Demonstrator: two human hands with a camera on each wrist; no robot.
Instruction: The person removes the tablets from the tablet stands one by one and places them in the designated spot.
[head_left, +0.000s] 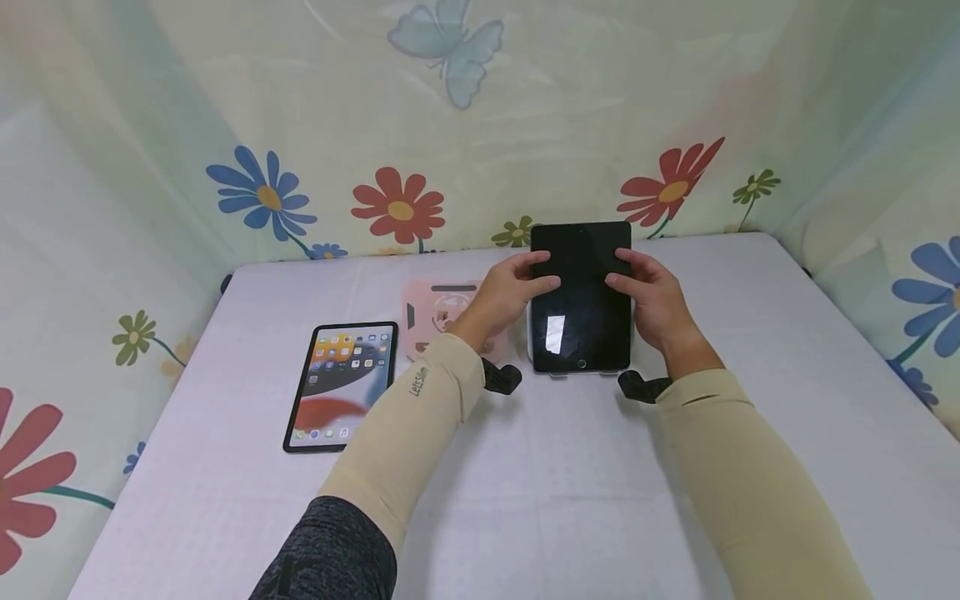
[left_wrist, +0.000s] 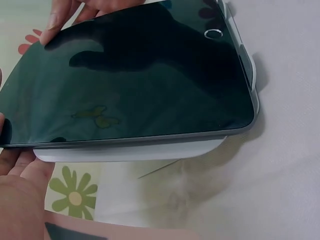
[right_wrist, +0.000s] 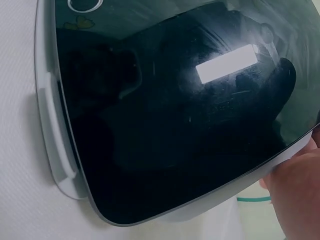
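Observation:
A black tablet (head_left: 581,317) with a dark screen and a round home button leans upright, its button end down. My left hand (head_left: 502,292) grips its left edge near the top, thumb and a finger over the front. On the opposite edge my right hand (head_left: 652,296) grips it at about the same height. Behind and under the tablet shows a pale stand (left_wrist: 130,152), whose front lip (right_wrist: 57,135) runs along the tablet's lower edge. Parts of both hands behind the tablet are hidden.
Left of my arm lies a second tablet (head_left: 341,383) with its screen lit, face up on the white-covered table (head_left: 555,500). Beyond it a pink, slotted piece (head_left: 420,312) lies partly behind my left hand. A flower-patterned curtain (head_left: 540,125) rises behind the table's far edge.

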